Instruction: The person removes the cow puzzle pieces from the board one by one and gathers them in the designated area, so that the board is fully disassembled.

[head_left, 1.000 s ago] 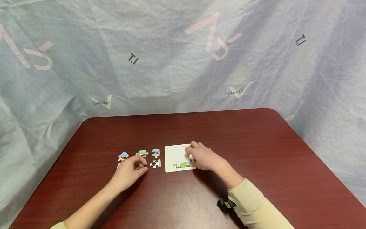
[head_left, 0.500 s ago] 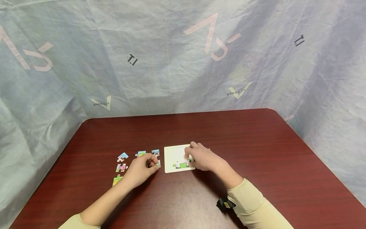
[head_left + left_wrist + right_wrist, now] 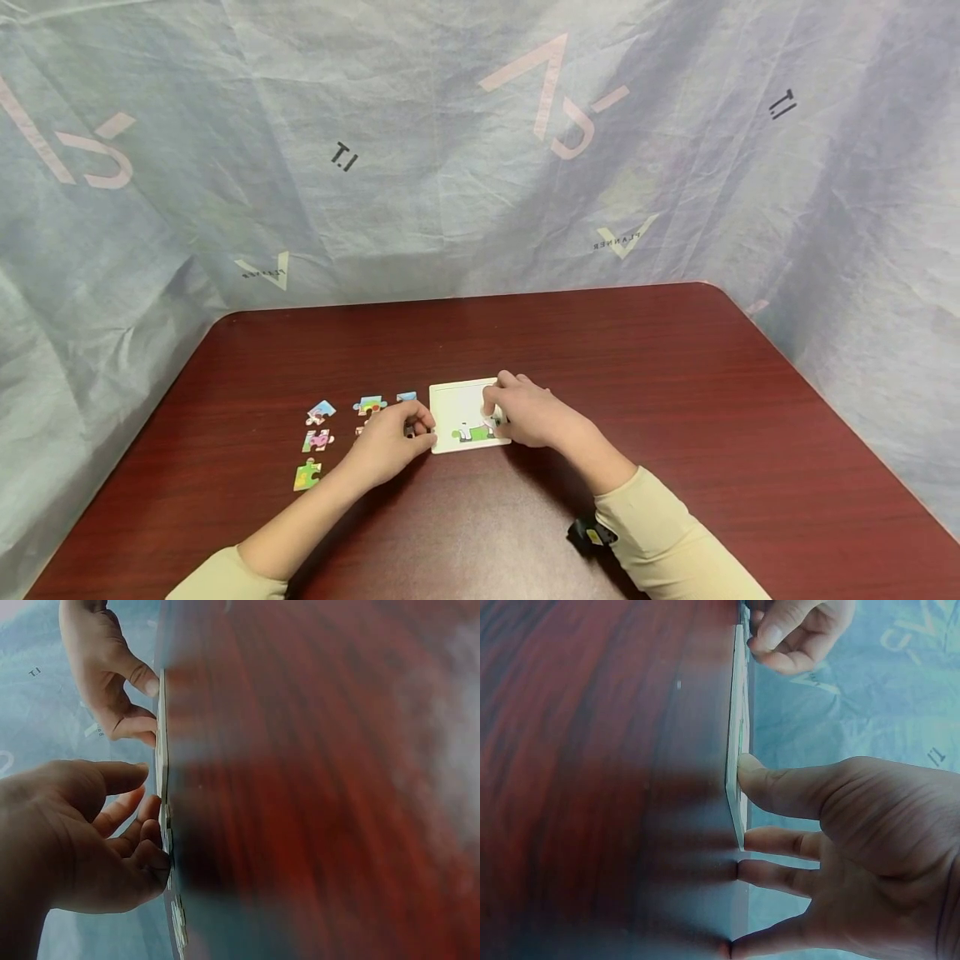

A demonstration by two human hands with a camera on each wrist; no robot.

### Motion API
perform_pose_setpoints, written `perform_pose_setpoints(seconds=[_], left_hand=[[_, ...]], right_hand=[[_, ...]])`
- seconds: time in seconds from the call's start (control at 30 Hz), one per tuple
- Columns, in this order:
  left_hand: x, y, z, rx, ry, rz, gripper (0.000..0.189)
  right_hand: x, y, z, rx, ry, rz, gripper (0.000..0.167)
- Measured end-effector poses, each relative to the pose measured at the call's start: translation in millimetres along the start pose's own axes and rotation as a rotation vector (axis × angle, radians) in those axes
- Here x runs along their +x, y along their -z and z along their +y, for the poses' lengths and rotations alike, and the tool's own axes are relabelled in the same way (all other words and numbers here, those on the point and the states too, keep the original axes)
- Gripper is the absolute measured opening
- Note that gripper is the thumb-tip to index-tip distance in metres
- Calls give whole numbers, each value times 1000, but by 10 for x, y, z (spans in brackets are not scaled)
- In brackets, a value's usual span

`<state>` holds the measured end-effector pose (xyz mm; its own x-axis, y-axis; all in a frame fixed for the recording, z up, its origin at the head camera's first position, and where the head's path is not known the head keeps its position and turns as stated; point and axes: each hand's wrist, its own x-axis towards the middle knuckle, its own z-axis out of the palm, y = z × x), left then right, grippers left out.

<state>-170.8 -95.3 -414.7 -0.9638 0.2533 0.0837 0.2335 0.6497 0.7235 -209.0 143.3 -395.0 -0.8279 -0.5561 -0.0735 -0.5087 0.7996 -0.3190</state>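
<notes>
In the head view a pale puzzle tray (image 3: 450,408) lies on the table, with fitted puzzle pieces (image 3: 477,432) along its lower part showing green and white. My right hand (image 3: 527,410) is over the tray's right side. In the right wrist view its thumb (image 3: 757,776) presses on the tray's face, while its other fingers (image 3: 780,877) reach straight down at the tray's end and the table. My left hand (image 3: 390,442) is at the tray's left edge, fingers loosely bent and thumb apart from them, as the left wrist view shows. Nothing shows between them.
Loose puzzle pieces lie left of the tray: a blue one (image 3: 321,412), a pink one (image 3: 318,441), a green one (image 3: 307,475) and several others, some partly hidden by my left hand. Behind the dark red table (image 3: 600,350) hangs a grey printed cloth (image 3: 450,167).
My left hand has moved right, from over the loose pieces to the tray's left edge, uncovering the pink and green pieces. My right hand stays on the tray.
</notes>
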Motion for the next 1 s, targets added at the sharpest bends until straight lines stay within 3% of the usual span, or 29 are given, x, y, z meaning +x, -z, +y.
perform_pose_setpoints(seconds=[1.0], left_hand=[[147, -225, 190, 89, -12, -34, 17]], right_hand=[[-18, -6, 1, -10, 11, 18, 23]])
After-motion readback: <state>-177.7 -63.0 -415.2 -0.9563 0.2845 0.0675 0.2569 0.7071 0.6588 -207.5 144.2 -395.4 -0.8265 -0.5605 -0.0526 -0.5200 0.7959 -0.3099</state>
